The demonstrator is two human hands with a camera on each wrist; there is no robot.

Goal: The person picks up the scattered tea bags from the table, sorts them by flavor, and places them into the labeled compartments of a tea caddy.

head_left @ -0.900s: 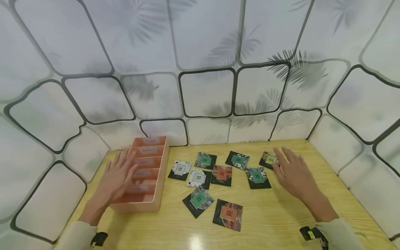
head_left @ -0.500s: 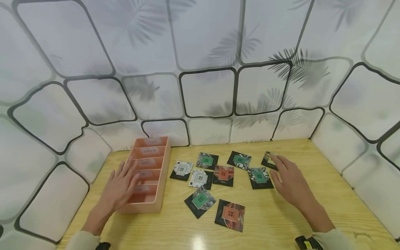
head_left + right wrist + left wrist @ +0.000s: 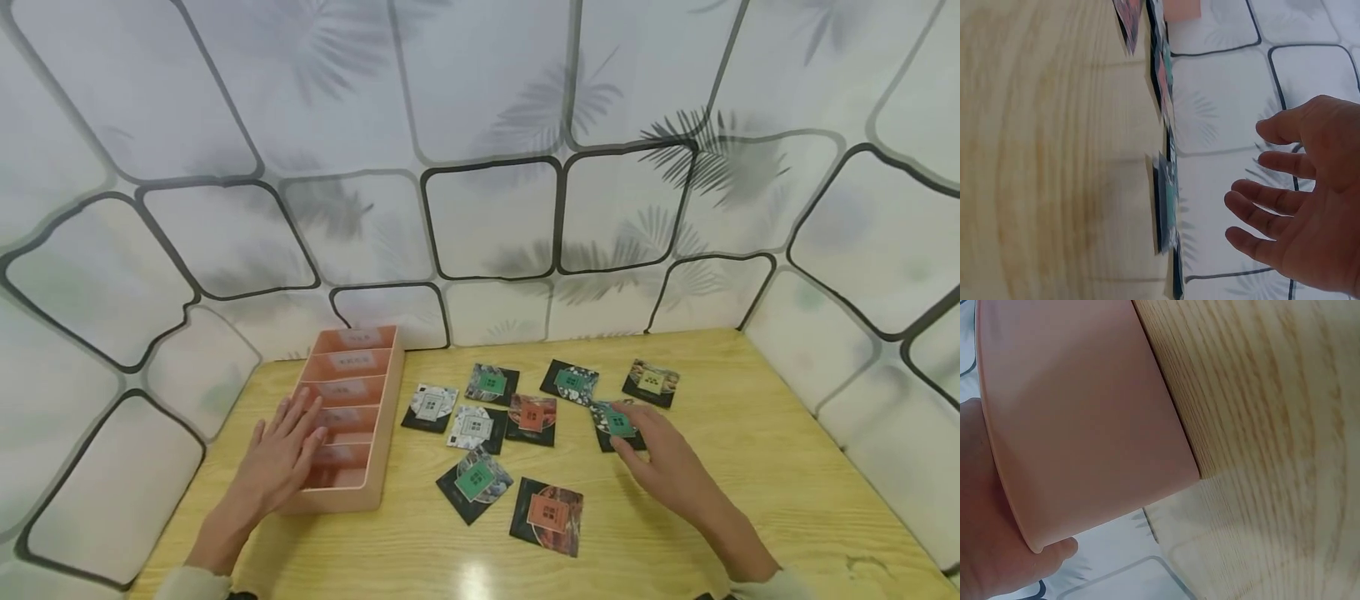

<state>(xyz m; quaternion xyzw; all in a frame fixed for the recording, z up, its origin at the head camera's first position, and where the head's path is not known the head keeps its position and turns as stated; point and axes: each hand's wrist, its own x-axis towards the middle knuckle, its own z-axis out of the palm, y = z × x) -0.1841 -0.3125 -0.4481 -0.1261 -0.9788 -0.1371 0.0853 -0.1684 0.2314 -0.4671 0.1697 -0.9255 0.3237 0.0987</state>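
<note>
In the head view my left hand lies over the left rim of a pink divided box, fingers spread and fairly straight. The left wrist view shows the box's plain outer wall with that hand at its rim. My right hand hovers over a square black packet with a green label, its thumb and fingers apart and partly covering it. From the right wrist, the fingers are loosely bent with nothing between them, and the packet lies flat on the table below.
Several similar packets lie on the wooden table: a yellow-labelled one at back right, a red-labelled one near the front, and a white-labelled one beside the box. Patterned fabric walls enclose the back and sides.
My right hand has moved left from the yellow-labelled packet to over the green-labelled one, uncovering the yellow one. The left hand stays at the box, nearly unmoved.
</note>
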